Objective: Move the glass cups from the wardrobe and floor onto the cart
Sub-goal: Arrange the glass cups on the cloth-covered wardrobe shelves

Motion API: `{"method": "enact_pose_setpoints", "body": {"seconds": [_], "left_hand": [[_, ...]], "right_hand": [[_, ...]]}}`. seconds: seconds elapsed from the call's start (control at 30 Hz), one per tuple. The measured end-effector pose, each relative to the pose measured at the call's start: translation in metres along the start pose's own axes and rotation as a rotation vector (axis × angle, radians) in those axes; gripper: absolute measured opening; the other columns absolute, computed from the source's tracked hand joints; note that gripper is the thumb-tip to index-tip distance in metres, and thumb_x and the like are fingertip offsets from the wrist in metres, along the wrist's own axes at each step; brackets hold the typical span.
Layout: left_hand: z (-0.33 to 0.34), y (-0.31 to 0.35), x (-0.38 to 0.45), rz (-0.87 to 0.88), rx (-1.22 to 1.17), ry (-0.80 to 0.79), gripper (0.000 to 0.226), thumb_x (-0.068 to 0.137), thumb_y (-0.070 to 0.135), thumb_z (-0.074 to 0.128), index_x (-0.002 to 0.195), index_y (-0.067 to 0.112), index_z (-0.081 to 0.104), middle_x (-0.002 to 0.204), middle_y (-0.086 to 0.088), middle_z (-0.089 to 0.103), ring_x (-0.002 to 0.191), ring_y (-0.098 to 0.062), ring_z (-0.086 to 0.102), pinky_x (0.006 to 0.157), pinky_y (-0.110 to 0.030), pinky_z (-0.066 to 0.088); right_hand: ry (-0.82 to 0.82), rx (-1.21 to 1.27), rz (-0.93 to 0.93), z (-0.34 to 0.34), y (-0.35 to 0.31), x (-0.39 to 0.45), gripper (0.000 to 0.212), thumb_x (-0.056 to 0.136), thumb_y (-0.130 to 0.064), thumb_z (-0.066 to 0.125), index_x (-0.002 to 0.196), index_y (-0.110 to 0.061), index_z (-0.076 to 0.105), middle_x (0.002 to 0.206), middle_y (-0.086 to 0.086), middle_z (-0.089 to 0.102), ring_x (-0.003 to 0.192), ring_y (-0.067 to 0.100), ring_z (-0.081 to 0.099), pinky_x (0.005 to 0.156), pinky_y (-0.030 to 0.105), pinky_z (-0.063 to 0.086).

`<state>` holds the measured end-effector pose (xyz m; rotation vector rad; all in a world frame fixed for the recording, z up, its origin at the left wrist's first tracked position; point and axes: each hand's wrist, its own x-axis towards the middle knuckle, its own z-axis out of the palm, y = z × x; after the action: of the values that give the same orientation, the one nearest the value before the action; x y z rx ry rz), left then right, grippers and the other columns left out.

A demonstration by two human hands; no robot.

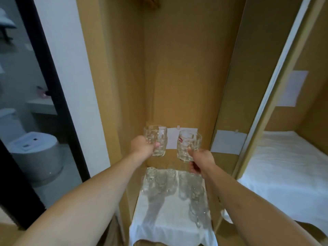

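The open wardrobe fills the middle of the view, with brown inner walls and a white paper sheet fixed low on its back wall. On its left there is a white wall and a dark door frame, and behind it a bathroom with a white toilet. On the right a sliding door stands, and past it a bed with a white sheet. Inside the wardrobe, low down, lies a white cloth over a surface, and I cannot tell if this surface is a shelf or a cart. At the far edge of the cloth stands a group of glass cups, close together, and more cups stand along its right edge toward the near corner; they are blurred, so their number is not clear. Both arms reach forward over the cloth. The left hand holds the left glass cup up in the air, upright, with its fingers curled around the handle side, so this grip is closed on the cup. The right hand holds the right glass cup in the same way, upright, with the thumb on the side of the glass. This cup has a small red label near its rim. The two held cups are near each other but apart, both above the far edge of the cloth, in front of the paper sheet.
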<state>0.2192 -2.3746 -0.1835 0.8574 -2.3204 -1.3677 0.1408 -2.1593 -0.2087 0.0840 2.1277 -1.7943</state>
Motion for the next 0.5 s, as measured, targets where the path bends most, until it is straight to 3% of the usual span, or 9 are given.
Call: {"method": "enact_pose_setpoints", "body": {"seconds": [0.1, 0.23, 0.3, 0.5], "left_hand": [[-0.011, 0.005, -0.025, 0.075, -0.002, 0.017, 0.025, 0.082, 0.034, 0.084, 0.092, 0.013, 0.074, 0.087, -0.004, 0.075, 0.083, -0.024, 0.073, 0.082, -0.042, 0.061], [-0.016, 0.017, -0.063, 0.146, -0.001, -0.002, 0.018, 0.083, 0.032, 0.083, 0.082, 0.017, 0.073, 0.074, 0.003, 0.074, 0.071, -0.015, 0.072, 0.071, -0.034, 0.060], [-0.016, 0.024, -0.082, 0.188, 0.036, -0.008, 0.018, 0.083, 0.033, 0.083, 0.079, 0.021, 0.071, 0.074, 0.006, 0.073, 0.069, -0.012, 0.071, 0.068, -0.030, 0.059], [0.007, 0.053, -0.134, 0.219, 0.053, -0.027, 0.025, 0.083, 0.030, 0.084, 0.083, 0.009, 0.070, 0.081, -0.005, 0.074, 0.078, -0.024, 0.073, 0.077, -0.043, 0.061]], "right_hand": [[0.039, -0.011, -0.066, -0.011, -0.002, -0.036, 0.029, 0.095, -0.037, 0.070, 0.097, -0.010, 0.059, 0.067, 0.013, 0.057, 0.051, 0.023, 0.052, 0.053, 0.034, 0.050], [0.105, -0.032, -0.090, -0.030, -0.002, -0.078, 0.033, 0.095, -0.040, 0.069, 0.109, -0.013, 0.057, 0.063, 0.009, 0.059, 0.049, 0.023, 0.054, 0.051, 0.032, 0.051], [0.131, -0.053, -0.105, -0.042, 0.000, -0.095, 0.035, 0.094, -0.042, 0.069, 0.104, -0.009, 0.060, 0.059, 0.008, 0.059, 0.046, 0.023, 0.055, 0.048, 0.029, 0.049], [0.135, -0.004, -0.150, -0.092, 0.007, -0.127, 0.034, 0.092, -0.041, 0.072, 0.089, -0.009, 0.062, 0.049, 0.005, 0.056, 0.041, 0.023, 0.053, 0.053, 0.032, 0.051]]}}
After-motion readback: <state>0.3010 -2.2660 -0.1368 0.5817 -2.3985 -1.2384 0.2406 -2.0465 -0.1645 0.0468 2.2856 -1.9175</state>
